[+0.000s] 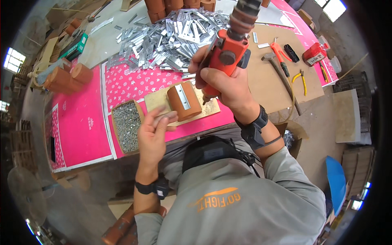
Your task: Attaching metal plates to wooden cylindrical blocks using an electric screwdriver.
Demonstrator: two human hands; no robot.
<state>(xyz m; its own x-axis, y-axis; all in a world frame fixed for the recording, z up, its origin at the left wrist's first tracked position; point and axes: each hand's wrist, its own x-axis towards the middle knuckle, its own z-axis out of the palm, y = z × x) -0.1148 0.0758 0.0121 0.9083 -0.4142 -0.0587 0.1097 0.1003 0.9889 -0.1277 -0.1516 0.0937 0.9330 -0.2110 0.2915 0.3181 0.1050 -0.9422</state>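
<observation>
My right hand (228,83) is wrapped round a red power driver (226,53), held upright above the work board with its narrow dark end pointing down. Below it a reddish-brown cylinder (175,98) lies on a pale wooden board (157,100), a silver metal strip with holes (182,97) running along its top. At the cylinder's left side is my left hand (155,128), thumb and fingers drawn together in a pinch; what they hold, if anything, is too small to make out. Close to that hand sits an open cardboard box of screws (127,126).
Behind the board lies a heap of silver metal strips (175,36). More brown cylinders (67,77) stand at the left. A hammer (283,79), yellow-handled pliers (303,81), an orange-handled tool (280,53) and a red container (314,54) lie to the right on the pink-covered table (87,122).
</observation>
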